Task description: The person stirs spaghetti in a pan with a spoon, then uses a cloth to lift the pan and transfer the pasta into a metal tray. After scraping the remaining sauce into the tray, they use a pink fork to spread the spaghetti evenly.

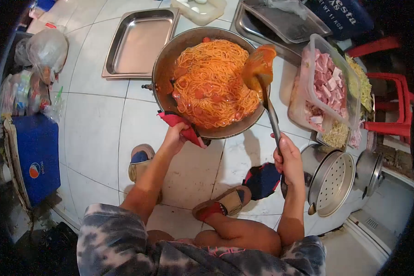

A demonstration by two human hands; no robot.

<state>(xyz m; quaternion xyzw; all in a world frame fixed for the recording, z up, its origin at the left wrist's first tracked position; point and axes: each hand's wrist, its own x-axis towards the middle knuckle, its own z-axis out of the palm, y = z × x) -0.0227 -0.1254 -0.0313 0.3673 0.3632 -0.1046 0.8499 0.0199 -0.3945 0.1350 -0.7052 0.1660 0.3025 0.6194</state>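
A wide round pan (166, 120) on the tiled floor holds spaghetti (211, 83) in orange-red sauce, with sliced red pieces mixed in. My left hand (175, 136) grips a red pot holder (187, 129) against the pan's near-left rim. The rim under the cloth is hidden. In my right hand (289, 160), fingers wrap the dark handle of a spatula (261, 69). Its broad head, coated in sauce, is raised over the pan's right edge, above the noodles.
An empty metal tray (140, 41) lies beyond the pan. Plastic tubs of cut meat (329, 87) stand at right, near a perforated steamer pot (332, 184) and red stools (391, 106). A dark blue cloth (262, 181) lies by my foot; a blue box (34, 154) stands left.
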